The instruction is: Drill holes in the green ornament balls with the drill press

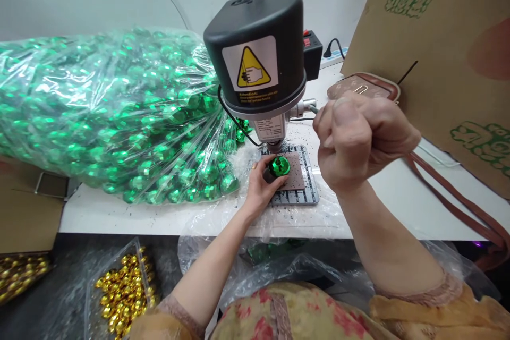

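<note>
Under the chuck of a black bench drill press (255, 48), my left hand (263, 180) grips a shiny green faceted ball (280, 167) between thumb and fingers. The ball rests on or just above a brown pad (297, 175) lying on the slotted metal base (311, 191). A dark spot, perhaps a hole, shows on top of the ball. My right hand (354, 138), raised at the machine's right side, is closed around the drill's feed lever (313, 109); most of the lever is hidden by the fist.
A large clear bag (119, 117) of green balls lies to the left. Gold balls (123, 297) fill a clear container below the table. Cardboard boxes (446, 64) stand at the right and left. A brown purse (366, 87) with a strap lies behind my right hand. Dark shavings litter the base.
</note>
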A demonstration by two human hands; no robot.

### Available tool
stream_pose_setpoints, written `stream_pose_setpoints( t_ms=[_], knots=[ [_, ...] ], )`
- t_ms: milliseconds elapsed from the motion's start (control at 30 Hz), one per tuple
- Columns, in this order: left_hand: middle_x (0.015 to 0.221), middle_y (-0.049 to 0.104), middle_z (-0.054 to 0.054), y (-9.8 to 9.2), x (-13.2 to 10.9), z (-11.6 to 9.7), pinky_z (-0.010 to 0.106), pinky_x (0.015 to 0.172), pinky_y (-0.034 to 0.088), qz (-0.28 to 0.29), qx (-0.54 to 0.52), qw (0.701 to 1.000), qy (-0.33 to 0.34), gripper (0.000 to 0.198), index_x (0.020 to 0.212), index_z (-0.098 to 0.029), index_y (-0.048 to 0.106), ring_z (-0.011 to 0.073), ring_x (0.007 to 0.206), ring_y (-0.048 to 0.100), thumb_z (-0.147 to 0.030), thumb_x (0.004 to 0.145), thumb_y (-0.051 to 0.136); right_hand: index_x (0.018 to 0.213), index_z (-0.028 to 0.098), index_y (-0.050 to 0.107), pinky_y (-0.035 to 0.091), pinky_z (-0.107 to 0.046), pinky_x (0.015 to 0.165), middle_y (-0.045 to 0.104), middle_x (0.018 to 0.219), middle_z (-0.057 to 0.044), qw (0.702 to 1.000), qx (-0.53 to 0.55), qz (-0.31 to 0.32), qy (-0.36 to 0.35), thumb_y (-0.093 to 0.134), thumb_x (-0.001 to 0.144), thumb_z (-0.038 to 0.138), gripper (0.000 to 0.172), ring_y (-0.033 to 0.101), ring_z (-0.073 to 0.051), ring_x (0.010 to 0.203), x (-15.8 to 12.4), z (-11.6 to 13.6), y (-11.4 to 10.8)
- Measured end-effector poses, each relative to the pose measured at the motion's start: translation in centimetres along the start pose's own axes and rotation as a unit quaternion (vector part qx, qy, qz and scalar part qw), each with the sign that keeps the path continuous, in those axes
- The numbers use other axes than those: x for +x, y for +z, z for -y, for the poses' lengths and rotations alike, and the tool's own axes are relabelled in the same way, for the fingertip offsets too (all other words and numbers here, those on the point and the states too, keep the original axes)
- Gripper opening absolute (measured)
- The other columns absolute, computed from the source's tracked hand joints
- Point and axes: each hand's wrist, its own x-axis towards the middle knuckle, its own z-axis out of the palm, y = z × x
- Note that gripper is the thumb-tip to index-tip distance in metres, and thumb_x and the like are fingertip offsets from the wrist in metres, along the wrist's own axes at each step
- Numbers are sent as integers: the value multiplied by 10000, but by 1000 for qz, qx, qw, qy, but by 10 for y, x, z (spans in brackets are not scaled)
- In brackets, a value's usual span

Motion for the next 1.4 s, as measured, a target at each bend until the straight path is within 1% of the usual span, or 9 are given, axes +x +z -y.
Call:
stream_pose_setpoints(
  t_ms=[200,367,667,900,1067,1167,1233,1267,1400],
  knots=[
    [1216,703,82,1,-1,0,420,982,530,-5,3,1000,7,511,1250,-248,647,268,1139,654,-312,790,860,583,198,194,200,-301,425,241,518,53,1000,6,-7,-22,605,900,213,519,237,-55,419,-4,-3,-1],
    [1229,697,87,1,-1,0,421,1002,515,-7,3,1000,4,514,1259,-244,643,275,1163,645,-325,798,855,583,197,202,209,-285,409,241,505,58,999,3,-11,-45,613,895,184,515,258,-51,404,-7,-8,-5],
    [1217,703,88,3,-1,2,420,989,517,-11,-4,1000,8,516,1244,-230,645,272,1141,649,-330,787,862,604,205,208,257,-293,417,275,506,69,996,13,47,-81,581,890,154,473,257,-62,410,-14,-14,-16],
    [1223,702,88,2,-1,1,424,991,516,-11,-8,1000,6,504,1246,-235,649,274,1151,643,-320,793,853,612,209,216,289,-282,430,305,515,71,994,25,63,-90,559,869,115,438,279,-62,418,-16,-14,-20],
    [1224,705,85,2,-1,1,434,1011,509,-12,-14,1000,5,504,1238,-236,655,278,1153,641,-324,785,857,596,203,187,269,-285,412,262,485,74,994,18,56,-98,568,853,101,471,256,-58,395,-21,-13,-20],
    [1225,707,82,4,-1,3,453,1030,504,-12,-18,1000,-5,520,1236,-239,661,284,1158,645,-312,765,867,576,199,214,228,-290,409,261,483,68,998,-4,7,-61,580,883,112,485,247,-53,388,-8,-6,-8],
    [1234,707,89,5,0,2,470,1047,501,-11,-20,1000,-16,524,1241,-234,657,289,1166,646,-308,766,865,569,200,237,209,-295,417,269,481,61,1000,-7,-27,2,610,905,158,503,272,-64,401,8,0,2],
    [1233,707,95,5,0,1,477,1051,502,-13,-20,1000,-21,522,1246,-231,653,290,1166,649,-308,773,859,574,206,260,229,-299,422,290,478,59,1000,-7,-19,20,640,897,164,501,317,-77,408,16,1,7],
    [1146,712,95,-2,-14,-10,451,990,552,-63,6,998,-9,469,1238,-231,647,268,1093,683,-338,817,823,597,222,283,257,-289,437,299,487,72,999,-14,19,49,673,912,235,502,295,-60,396,39,4,16]
  ],
)
